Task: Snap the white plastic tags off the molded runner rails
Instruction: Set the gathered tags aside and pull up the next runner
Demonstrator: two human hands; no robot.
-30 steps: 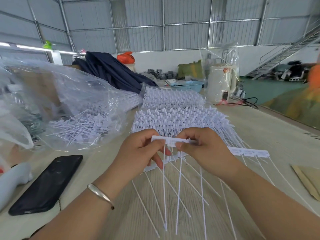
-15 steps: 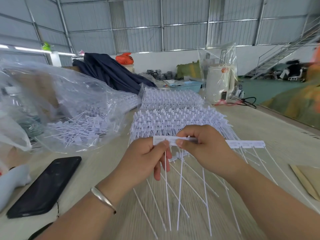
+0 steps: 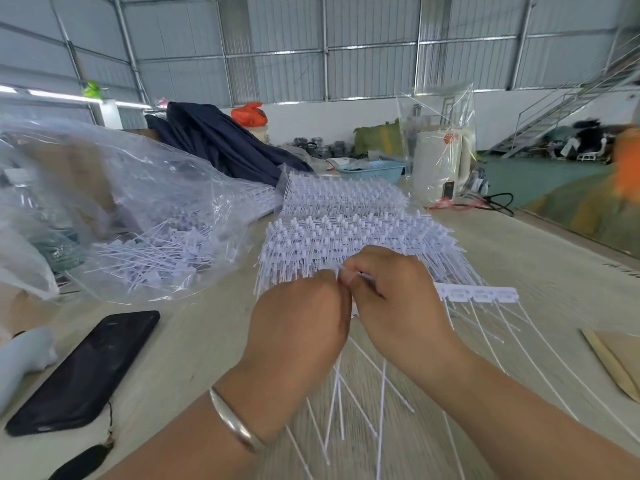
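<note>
Both hands up close together over the table (image 3: 519, 258), working one rail (image 3: 478, 294). My left hand (image 3: 298, 327) is curled, knuckles to the camera, fingertips pinching the end tag at the rail's left end; the pinch itself is hidden behind the hand. My right hand (image 3: 398, 303) grips the rail right beside it, thumb and forefinger clamped on the strip, the rest of the rail sticking out to the right with its tails (image 3: 381, 393) hanging down toward me.

Step in hand looks like snapping that end tag off. To do it well: keep the two pinches touching so the bend lands on the joint, twist rather than pull, and hold the rail stiff so neighbouring tags don't tear crooked.

Loose tags go in the bag (image 3: 156, 237) at left. Stack (image 3: 346, 237) of full rails sits just behind my hands. Phone (image 3: 86, 368) lies at left, well apart.
</note>
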